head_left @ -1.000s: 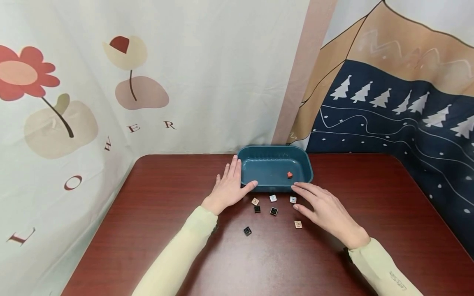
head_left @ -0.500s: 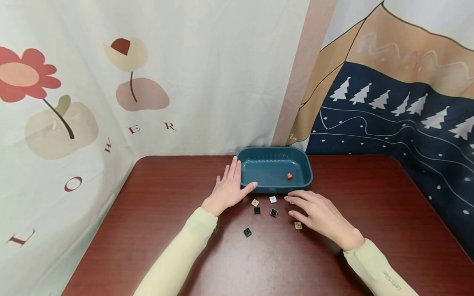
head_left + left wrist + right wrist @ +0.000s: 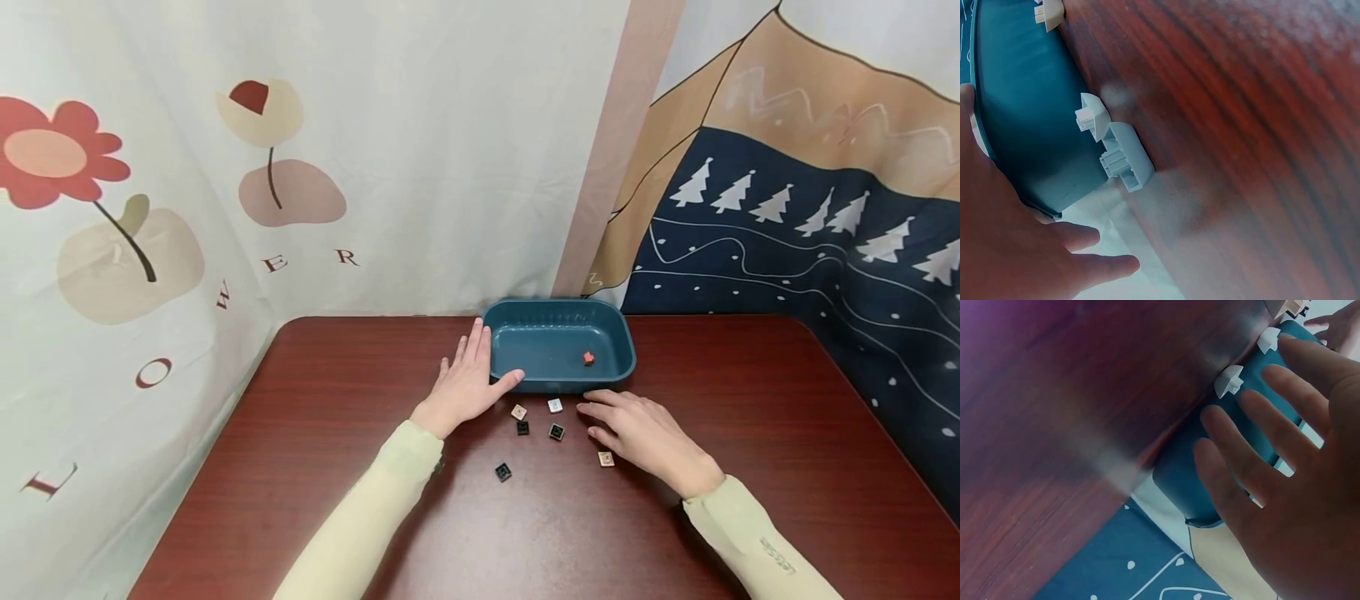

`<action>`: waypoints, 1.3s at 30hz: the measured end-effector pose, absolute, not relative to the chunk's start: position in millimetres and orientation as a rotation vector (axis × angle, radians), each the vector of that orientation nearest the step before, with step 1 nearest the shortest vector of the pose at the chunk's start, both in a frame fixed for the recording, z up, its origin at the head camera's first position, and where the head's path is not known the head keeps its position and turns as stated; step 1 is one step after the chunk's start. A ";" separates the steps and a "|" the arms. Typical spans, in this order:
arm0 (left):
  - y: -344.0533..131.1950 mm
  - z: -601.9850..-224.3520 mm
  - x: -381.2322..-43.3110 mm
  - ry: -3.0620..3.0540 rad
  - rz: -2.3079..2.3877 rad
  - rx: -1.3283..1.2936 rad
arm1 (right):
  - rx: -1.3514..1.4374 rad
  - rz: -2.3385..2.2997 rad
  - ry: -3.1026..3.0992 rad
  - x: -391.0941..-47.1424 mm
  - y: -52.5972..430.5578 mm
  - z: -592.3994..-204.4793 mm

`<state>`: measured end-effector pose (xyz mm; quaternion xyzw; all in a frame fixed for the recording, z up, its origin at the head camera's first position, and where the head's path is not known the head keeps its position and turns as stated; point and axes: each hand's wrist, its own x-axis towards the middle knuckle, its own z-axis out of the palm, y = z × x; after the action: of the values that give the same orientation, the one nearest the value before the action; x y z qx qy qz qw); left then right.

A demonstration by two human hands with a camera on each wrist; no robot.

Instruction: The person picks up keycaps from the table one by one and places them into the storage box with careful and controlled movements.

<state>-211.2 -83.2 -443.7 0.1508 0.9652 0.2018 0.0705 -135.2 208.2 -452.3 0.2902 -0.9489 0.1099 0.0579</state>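
A white keycap (image 3: 1229, 381) lies on the table (image 3: 300, 458) near the front wall of the blue basin (image 3: 558, 387), hidden in the head view by the right hand (image 3: 637, 425). That hand's fingers are spread, gripping nothing; contact cannot be told. A loose or angled pinch could skid the small cap into the wall. Nearby lies a second white keycap (image 3: 555, 406), which straying fingertips might knock. The left hand (image 3: 467, 379), fingers extended, rests against the basin's left side; uneven pressure there could shift it.
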 end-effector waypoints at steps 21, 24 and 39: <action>-82.7 -446.0 -211.3 2.930 0.605 0.462 | 0.911 0.371 -2.822 -137.5 210.8 -458.2; -82.8 -446.5 -211.7 2.931 0.587 0.456 | 0.873 0.385 -2.846 -136.3 212.0 -458.3; -82.0 -444.9 -211.1 2.931 0.569 0.443 | 0.807 0.555 -2.867 -127.8 219.0 -447.9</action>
<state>-211.1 -82.0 -444.9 0.1465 0.9692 0.1881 0.0615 -127.8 219.0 -447.9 0.2660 -0.9448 0.1830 0.0560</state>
